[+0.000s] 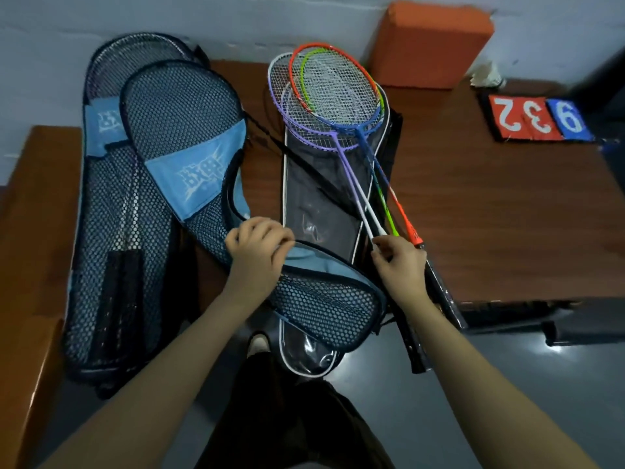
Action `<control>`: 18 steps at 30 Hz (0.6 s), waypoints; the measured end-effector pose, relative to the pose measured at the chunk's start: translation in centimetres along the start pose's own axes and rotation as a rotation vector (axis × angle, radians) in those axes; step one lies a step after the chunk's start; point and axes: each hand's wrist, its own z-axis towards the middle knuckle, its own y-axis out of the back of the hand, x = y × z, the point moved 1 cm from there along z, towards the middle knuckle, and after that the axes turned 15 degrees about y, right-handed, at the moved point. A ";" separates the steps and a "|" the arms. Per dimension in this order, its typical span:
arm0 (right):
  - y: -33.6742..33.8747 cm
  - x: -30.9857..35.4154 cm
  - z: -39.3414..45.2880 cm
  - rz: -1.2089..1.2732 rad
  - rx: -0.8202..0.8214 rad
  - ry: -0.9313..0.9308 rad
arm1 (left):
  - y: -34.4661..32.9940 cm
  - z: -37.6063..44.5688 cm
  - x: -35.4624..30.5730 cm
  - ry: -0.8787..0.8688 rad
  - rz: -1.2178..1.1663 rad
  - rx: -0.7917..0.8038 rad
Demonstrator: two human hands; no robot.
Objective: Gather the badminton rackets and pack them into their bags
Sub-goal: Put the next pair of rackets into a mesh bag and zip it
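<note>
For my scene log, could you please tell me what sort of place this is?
Probably a sports hall's side area or equipment corner: a flip scoreboard and shuttlecock sit on a wooden table, beside badminton rackets and mesh bags.

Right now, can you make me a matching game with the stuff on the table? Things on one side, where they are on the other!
Things:
1. orange cushion
2. number cards
3. mesh bag with rackets inside
4. colourful rackets

Places:
A. far left of the table
B. on the clear bag in the middle
C. against the back wall
D. right side of the table

Pairs: 1-C, 2-D, 3-A, 4-B
</note>
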 end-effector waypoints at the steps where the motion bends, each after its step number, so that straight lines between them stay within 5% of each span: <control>1: -0.1 0.0 0.1 -0.007 0.010 0.004 | 0.4 -0.1 0.1 0.014 -0.011 -0.004; 9: 1.5 1.2 -0.5 0.163 0.033 0.041 | 1.1 -1.1 1.0 0.128 -0.030 -0.034; 14: 1.9 2.0 -2.9 0.465 0.237 0.056 | 0.3 -1.8 1.3 0.171 0.119 -0.039; 18: 0.9 1.9 -3.8 0.311 0.367 0.098 | -0.8 -2.4 1.3 0.204 0.164 -0.023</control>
